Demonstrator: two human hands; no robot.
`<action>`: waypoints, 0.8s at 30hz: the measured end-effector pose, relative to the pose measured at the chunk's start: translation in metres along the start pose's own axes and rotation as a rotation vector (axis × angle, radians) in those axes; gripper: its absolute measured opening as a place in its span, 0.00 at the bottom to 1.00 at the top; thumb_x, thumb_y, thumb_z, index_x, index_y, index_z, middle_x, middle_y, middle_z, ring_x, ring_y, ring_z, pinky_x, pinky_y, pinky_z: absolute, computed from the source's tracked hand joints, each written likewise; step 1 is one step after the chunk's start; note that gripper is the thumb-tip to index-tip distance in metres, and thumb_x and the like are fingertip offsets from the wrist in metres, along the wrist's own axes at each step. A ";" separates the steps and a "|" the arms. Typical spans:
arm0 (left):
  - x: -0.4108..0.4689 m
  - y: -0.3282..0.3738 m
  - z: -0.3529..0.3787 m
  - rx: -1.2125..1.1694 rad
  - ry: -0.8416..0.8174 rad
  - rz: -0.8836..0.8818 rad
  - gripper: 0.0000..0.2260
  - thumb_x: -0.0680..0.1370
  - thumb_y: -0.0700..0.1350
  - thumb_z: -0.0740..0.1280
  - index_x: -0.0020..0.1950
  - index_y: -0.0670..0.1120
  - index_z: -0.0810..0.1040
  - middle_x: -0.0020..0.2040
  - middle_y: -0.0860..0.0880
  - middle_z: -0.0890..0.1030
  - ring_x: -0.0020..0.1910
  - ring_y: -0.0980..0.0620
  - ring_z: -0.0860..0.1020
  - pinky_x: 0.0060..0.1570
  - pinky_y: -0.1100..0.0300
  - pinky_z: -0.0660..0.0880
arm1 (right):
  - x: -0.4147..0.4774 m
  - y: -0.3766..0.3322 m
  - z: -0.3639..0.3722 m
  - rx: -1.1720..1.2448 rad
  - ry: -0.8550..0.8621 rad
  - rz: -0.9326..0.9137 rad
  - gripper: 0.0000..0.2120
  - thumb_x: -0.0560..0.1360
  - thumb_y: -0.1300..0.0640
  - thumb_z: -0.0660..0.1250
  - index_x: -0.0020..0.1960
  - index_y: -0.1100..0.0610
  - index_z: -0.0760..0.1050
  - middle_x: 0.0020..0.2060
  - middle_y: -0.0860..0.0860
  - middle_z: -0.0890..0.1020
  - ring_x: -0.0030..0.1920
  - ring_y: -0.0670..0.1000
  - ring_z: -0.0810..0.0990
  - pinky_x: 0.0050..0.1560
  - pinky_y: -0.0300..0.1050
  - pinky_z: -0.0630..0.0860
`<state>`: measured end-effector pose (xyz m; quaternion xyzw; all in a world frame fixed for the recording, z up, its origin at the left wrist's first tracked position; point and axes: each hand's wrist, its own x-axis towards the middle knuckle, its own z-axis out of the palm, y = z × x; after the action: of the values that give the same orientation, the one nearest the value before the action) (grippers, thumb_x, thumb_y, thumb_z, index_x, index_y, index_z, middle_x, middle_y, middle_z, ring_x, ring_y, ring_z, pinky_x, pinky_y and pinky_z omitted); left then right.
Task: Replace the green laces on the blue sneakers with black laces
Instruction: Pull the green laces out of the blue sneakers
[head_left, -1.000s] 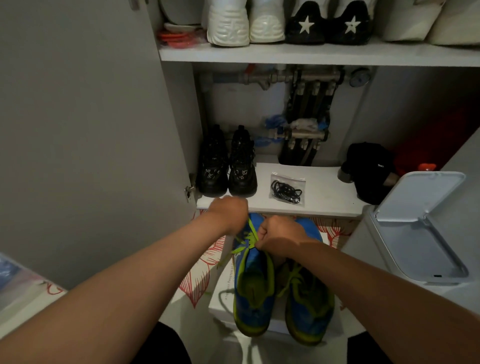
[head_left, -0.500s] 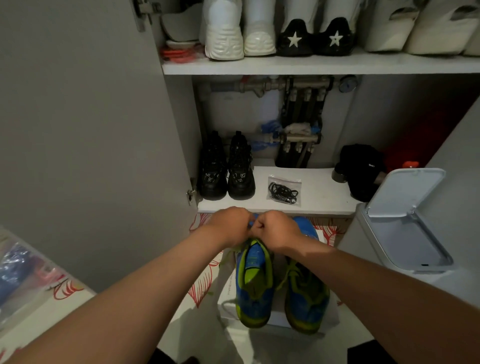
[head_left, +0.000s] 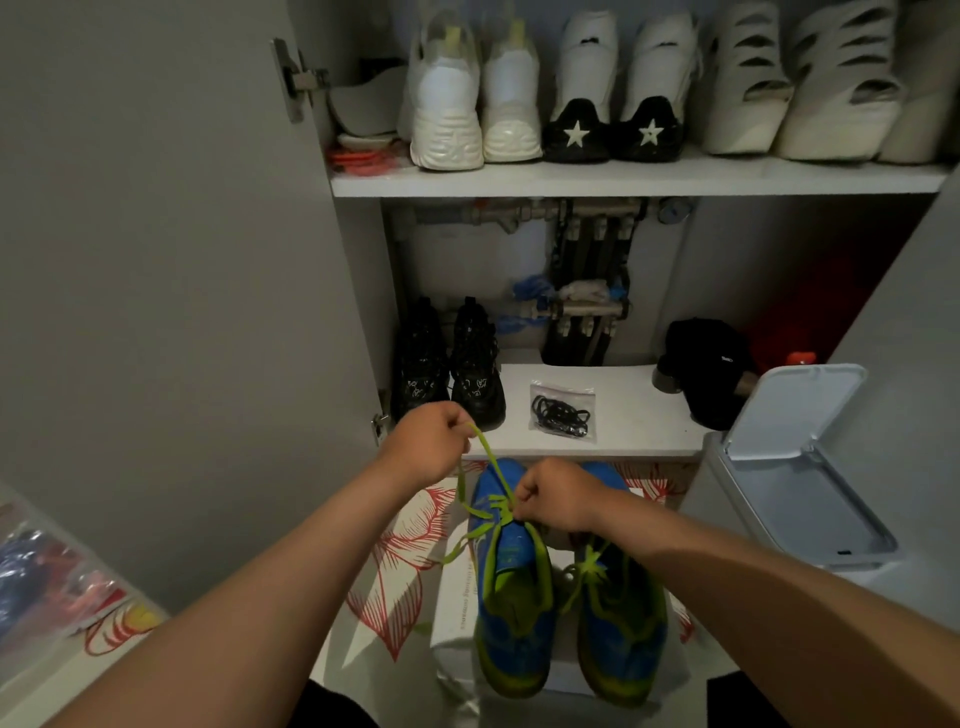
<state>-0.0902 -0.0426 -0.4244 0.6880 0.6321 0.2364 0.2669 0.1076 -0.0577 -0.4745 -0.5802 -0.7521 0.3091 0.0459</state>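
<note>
Low in the middle of the frame, the two blue sneakers (head_left: 511, 587) sat side by side on a white box (head_left: 454, 603). The left hand (head_left: 426, 441), just above them and left of centre, was clenched around a strand of green lace (head_left: 487, 454) drawn taut from the left-hand sneaker. The right hand (head_left: 558, 501) pinched the lace at that sneaker's eyelets. The black laces (head_left: 562, 413) lay in a clear bag on the white shelf (head_left: 639, 415) at centre.

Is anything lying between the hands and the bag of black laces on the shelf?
Nothing visible: the bag of black laces lies on the shelf beyond the left hand and right hand, both gripping green lace.
</note>
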 end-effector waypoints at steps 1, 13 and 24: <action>0.002 0.000 -0.001 0.027 0.033 -0.014 0.10 0.79 0.45 0.65 0.38 0.53 0.77 0.40 0.55 0.83 0.42 0.52 0.81 0.47 0.56 0.78 | 0.002 0.001 0.000 -0.009 0.002 0.006 0.06 0.73 0.53 0.74 0.44 0.56 0.86 0.42 0.49 0.87 0.47 0.47 0.84 0.53 0.47 0.80; 0.001 0.008 0.016 0.370 -0.389 0.286 0.18 0.78 0.45 0.68 0.68 0.53 0.77 0.64 0.51 0.79 0.61 0.50 0.76 0.61 0.56 0.72 | 0.017 0.008 -0.003 0.067 -0.012 -0.044 0.04 0.75 0.56 0.73 0.41 0.53 0.83 0.34 0.43 0.82 0.39 0.43 0.80 0.47 0.40 0.76; -0.002 0.002 0.026 0.368 -0.502 0.151 0.13 0.80 0.57 0.63 0.54 0.49 0.80 0.47 0.50 0.80 0.46 0.49 0.77 0.44 0.57 0.71 | 0.018 0.009 -0.001 0.204 0.066 -0.113 0.08 0.75 0.53 0.74 0.44 0.58 0.84 0.37 0.49 0.84 0.33 0.36 0.76 0.38 0.33 0.73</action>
<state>-0.0717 -0.0465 -0.4427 0.8064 0.5260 -0.0401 0.2671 0.1101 -0.0401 -0.4840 -0.5390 -0.7465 0.3615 0.1469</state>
